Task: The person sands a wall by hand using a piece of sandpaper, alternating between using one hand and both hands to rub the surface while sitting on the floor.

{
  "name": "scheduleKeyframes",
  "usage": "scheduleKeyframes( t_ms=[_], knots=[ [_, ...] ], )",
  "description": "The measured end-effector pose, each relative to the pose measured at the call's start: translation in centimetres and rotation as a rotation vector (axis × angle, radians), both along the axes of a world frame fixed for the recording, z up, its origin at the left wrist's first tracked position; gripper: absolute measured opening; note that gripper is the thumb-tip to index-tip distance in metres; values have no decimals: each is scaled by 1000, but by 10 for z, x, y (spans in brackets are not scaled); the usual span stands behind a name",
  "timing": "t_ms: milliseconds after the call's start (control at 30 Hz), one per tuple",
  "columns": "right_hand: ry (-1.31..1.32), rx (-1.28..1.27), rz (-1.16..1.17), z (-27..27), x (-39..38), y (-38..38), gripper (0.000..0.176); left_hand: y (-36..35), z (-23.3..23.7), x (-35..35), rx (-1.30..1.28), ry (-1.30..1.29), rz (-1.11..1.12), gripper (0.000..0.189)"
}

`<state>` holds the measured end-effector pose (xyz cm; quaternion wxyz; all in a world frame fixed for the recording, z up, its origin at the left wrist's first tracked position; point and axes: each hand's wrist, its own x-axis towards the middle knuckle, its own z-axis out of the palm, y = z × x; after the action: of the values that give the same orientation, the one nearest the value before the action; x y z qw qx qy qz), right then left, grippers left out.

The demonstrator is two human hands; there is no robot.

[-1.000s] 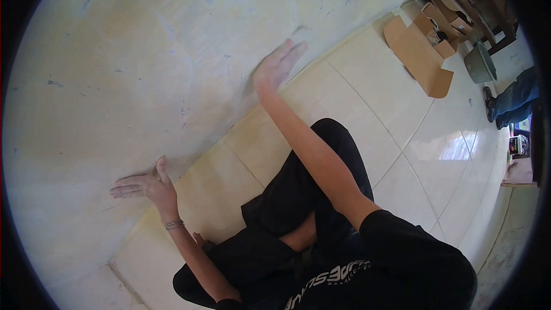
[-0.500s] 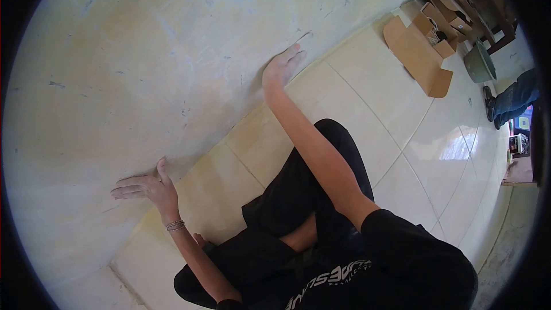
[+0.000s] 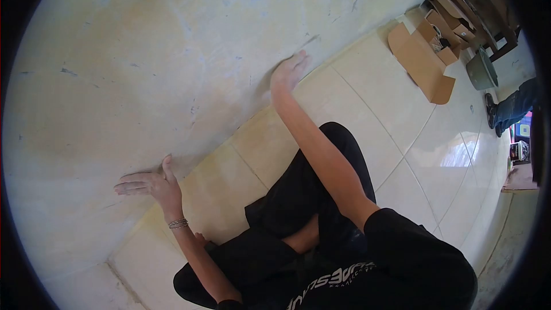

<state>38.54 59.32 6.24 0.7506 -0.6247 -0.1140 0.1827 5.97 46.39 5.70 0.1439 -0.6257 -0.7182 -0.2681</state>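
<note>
Whitish dust coats both of my hands. My left hand (image 3: 150, 186), thumb raised and fingers stretched out to the left, is open at the lower part of the painted wall (image 3: 132, 120). Thin bracelets (image 3: 178, 224) circle that wrist. Farther along the wall, close above the floor, my right hand (image 3: 290, 73) lies with its fingers extended against the surface. Just past its fingertips runs a thin grey streak (image 3: 313, 40). The right palm side is hidden. Grey scuffs and pale patches dot the wall. My legs (image 3: 287, 204), in black trousers, are folded on the floor.
Glossy cream tiles (image 3: 356, 115) meet the wall along a diagonal edge. An opened cardboard box (image 3: 422, 66) lies at the upper right, near a grey-green bucket (image 3: 482, 70) and dark wooden furniture (image 3: 488, 8). Another person's jeans and dark shoes (image 3: 492, 112) show at the right edge.
The view has shifted slightly, so the wall and box appear a little farther right. Both hands keep nearly the same pose and place at the wall.
</note>
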Motion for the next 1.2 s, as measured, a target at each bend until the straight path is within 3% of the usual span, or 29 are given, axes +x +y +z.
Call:
scheduleKeyframes(
  t_ms=[33, 133, 233, 333, 433, 533, 633, 733, 833, 933, 1033, 1133, 1200],
  knots=[
    [159, -46, 24, -3, 3, -2, 63, 0, 0, 0, -2, 2, 0, 125],
    [-139, -1, 124, 23, -2, -17, 64, -1, -2, -1, -6, -2, 9, 125],
    [-756, 199, 36, 38, -9, -16, 71, 0, -3, -1, 2, -6, 16, 125],
    [-700, 133, -3, 26, -11, -11, 72, 3, -1, -2, 17, -5, 26, 126],
    [-61, 0, -5, -7, -5, 1, 66, 6, -1, -5, 26, -13, 36, 126],
    [189, -98, 65, 6, 3, -6, 64, 7, -6, -10, -11, 25, 41, 126],
    [-544, 106, 75, 36, 4, -16, 67, 7, -5, -11, -29, 26, 41, 125],
    [-890, 159, 46, 45, 2, -17, 67, 5, 0, -5, -29, -3, 51, 125],
    [-110, -16, -53, -7, -9, 3, 67, 1, -2, -2, -27, -11, 26, 125],
    [207, -118, 22, 4, 3, -2, 66, 0, -1, 0, -19, -9, 10, 125],
    [-471, 75, 60, 20, 6, -9, 67, 0, -1, -1, -19, -5, 4, 125],
    [-807, 183, 46, 41, 3, -13, 67, 0, 0, 0, -16, -5, -6, 124],
    [-578, 132, -8, 20, -2, -4, 68, 0, 0, -1, -16, -1, -9, 124]
  ],
)
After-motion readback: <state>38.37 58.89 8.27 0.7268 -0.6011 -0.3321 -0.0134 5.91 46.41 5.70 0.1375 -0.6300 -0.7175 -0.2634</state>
